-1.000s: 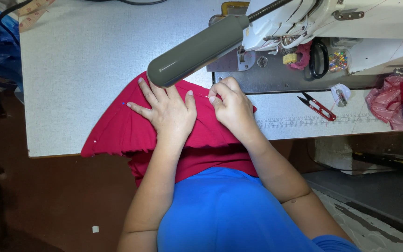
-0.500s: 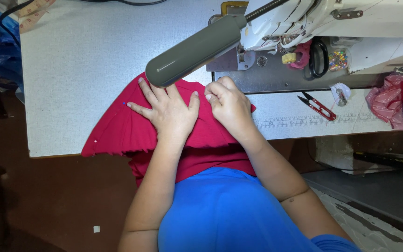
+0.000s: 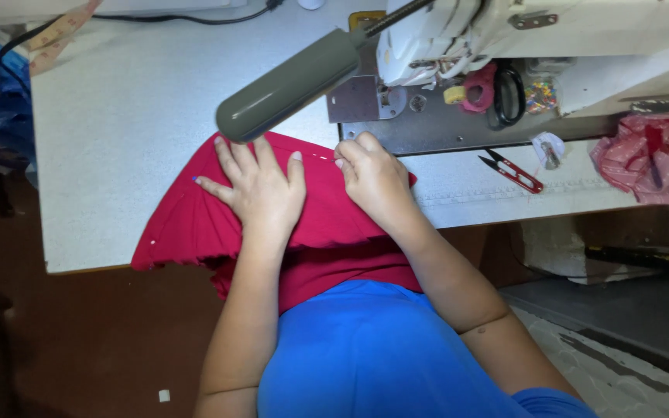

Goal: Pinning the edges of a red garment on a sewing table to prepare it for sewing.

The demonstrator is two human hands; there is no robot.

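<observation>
Fabric (image 3: pixel 195 224), a soft red cloth with a raw, slightly frayed lower edge, lies across the front of the speckled pale grey table (image 3: pixel 118 116) and drapes off the edge toward the person's lap. The left hand (image 3: pixel 261 190) rests flat on it, fingers spread wide and palm down, gripping nothing. The right hand (image 3: pixel 373 178) sits just beside it at the cloth's upper edge, its fingers curled in and pinched together on the fabric near a row of small pale pins; whether it holds a pin there is too small to tell.

A smooth grey cylindrical lamp head (image 3: pixel 292 85) hangs over the cloth, its end above the left fingertips. Behind it stands the white sewing machine (image 3: pixel 505 31) on a dull metal plate. Small red-handled thread snips (image 3: pixel 511 170) lie on the table to the right, well apart from the hands, and a crumpled pink patterned scrap (image 3: pixel 636 159) lies beyond them.
</observation>
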